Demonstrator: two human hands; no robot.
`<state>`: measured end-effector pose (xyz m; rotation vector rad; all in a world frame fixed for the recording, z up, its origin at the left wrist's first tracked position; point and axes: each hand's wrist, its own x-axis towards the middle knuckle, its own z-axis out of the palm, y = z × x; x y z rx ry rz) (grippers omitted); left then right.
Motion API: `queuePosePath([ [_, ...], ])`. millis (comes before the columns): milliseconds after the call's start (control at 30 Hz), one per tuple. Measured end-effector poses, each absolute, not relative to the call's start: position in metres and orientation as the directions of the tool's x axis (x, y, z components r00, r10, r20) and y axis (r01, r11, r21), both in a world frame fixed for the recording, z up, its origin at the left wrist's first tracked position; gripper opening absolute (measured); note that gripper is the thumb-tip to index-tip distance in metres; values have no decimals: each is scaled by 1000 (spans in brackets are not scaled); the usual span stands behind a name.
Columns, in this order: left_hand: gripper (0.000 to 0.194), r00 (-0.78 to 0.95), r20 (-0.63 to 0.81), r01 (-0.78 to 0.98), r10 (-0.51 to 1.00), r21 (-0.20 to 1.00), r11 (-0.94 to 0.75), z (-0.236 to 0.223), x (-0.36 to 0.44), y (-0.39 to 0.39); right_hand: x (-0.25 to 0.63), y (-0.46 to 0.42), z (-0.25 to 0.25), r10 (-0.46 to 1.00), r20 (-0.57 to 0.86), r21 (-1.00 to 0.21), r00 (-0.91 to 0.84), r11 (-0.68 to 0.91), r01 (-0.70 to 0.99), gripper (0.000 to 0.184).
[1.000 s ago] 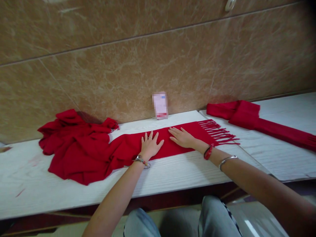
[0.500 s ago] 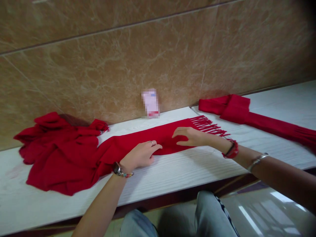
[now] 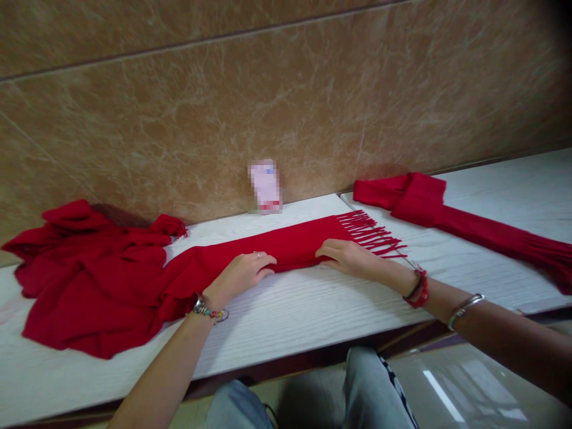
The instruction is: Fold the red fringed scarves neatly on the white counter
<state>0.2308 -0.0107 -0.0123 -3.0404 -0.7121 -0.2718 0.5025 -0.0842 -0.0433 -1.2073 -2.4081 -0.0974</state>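
Note:
A red fringed scarf (image 3: 286,241) lies along the white surface, its right stretch spread flat and folded lengthwise. Toward the left it runs into a crumpled heap of red cloth (image 3: 98,280). My left hand (image 3: 243,274), with a ring and a beaded bracelet, has its fingers closed on the scarf's near edge at the middle. Closer to the tassels, my right hand (image 3: 344,256) pinches that same edge between thumb and fingers. The fringe fans out just beyond my right hand.
Another red scarf (image 3: 424,199), folded over at one end, lies at the right by the wall. A blurred pink-white item (image 3: 266,187) leans on the brown marble wall (image 3: 214,119). The white bench top (image 3: 268,316) ends at a dark front edge above my knees.
My hands have come down onto the scarf's near edge and closed on it; the right one was hovering with fingers apart. The scarf's near edge now sits farther back and straighter.

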Motion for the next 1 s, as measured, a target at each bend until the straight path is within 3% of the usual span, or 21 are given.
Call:
queuePosePath([
  [267, 22, 896, 109, 443, 431, -127, -888, -14, 230, -9, 507, -73, -57, 748, 463, -188, -475, 607, 772, 21],
  [633, 18, 919, 178, 388, 352, -258, -885, -18, 266, -33, 505, -82, -48, 680, 515, -81, -521, 644, 761, 21],
  [1000, 25, 922, 62, 386, 382, -232, -893, -9, 275, -33, 523, -94, -50, 751, 481, -101, -452, 559, 823, 21],
])
